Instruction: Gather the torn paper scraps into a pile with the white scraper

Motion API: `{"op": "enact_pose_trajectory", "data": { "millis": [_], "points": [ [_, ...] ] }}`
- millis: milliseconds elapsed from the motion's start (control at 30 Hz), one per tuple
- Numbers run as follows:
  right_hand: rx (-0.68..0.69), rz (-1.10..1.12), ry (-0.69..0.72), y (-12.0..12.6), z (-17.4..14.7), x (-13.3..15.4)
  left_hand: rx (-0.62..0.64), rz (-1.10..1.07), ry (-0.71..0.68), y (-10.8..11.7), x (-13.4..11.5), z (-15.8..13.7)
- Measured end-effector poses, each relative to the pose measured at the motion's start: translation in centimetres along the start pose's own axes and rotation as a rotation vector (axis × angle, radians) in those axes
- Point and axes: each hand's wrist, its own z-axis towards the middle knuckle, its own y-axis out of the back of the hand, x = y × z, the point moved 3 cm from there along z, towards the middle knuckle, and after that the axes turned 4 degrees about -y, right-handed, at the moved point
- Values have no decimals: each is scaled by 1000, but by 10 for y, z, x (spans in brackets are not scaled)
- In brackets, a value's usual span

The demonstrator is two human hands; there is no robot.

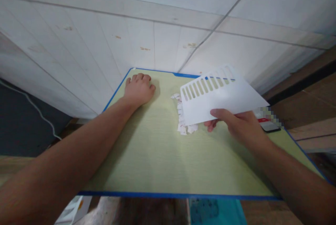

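On the left part of the table, my left hand (140,88) rests palm down with its fingers loosely bent and a little apart, holding nothing. My right hand (236,121) grips a white slotted sheet (210,100) by its near edge, thumb on top and fingers beneath. A row of long rounded cut-outs runs along the far side of this sheet, which is tilted above the table. Small torn white paper pieces (181,127) lie in a pile under and beside the sheet's left edge; the sheet hides the rest of the pile.
The pale yellow-green table (147,162) has a blue rim and stands against a white panelled wall (105,43). A grey cable (210,34) runs down the wall. A dark-edged, partly blurred object (271,127) lies at the right. Below the near edge is a turquoise item (228,212).
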Motion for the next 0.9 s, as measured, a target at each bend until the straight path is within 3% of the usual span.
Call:
{"op": "enact_pose_trajectory", "data": {
  "millis": [200, 333, 467, 800, 900],
  "points": [
    [21, -377, 146, 1, -21, 4, 11, -94, -4, -5, -2, 3],
    [133, -399, 165, -3, -25, 9, 24, -117, 9, -4, -3, 2],
    [82, -388, 177, 3, -25, 11, 17, -120, -5, -6, -2, 3],
    [202, -416, 213, -13, -36, 12, 41, -132, -9, -8, -1, 3],
    [173, -455, 250, -12, -34, 17, 40, -151, -6, -7, -2, 3]
  ]
}}
